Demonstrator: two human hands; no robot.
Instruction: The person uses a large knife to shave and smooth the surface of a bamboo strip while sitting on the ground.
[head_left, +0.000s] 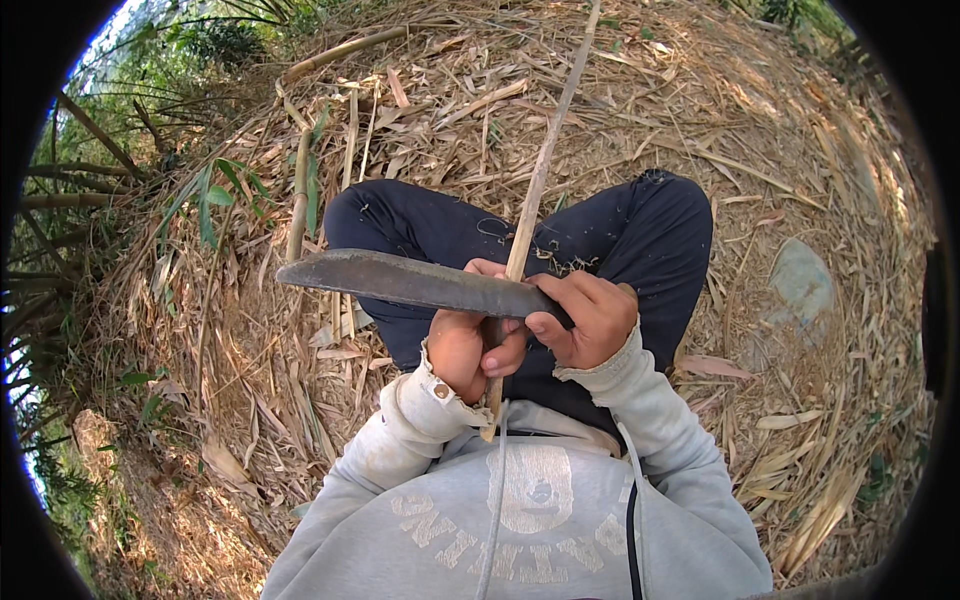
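A long, thin wooden stick [546, 160] runs from near my belly, between my knees, out to the far ground. My left hand [460, 352] is closed around its near part, below the blade. Across the stick lies a machete with a broad dark blade [400, 281], its tip pointing left above my left knee. My right hand [597, 318] grips the machete at its right end, fingers over the blade's base. The handle is mostly hidden by that hand. Blade and stick cross just above my left fingers and appear to touch.
I sit cross-legged in dark trousers [650, 225] with plant shreds on them. Dry leaves [250, 400] and bamboo litter cover the ground. A bent bamboo pole [300, 190] lies ahead left, a flat grey stone [802, 280] to the right. Bamboo stems [75, 200] stand at far left.
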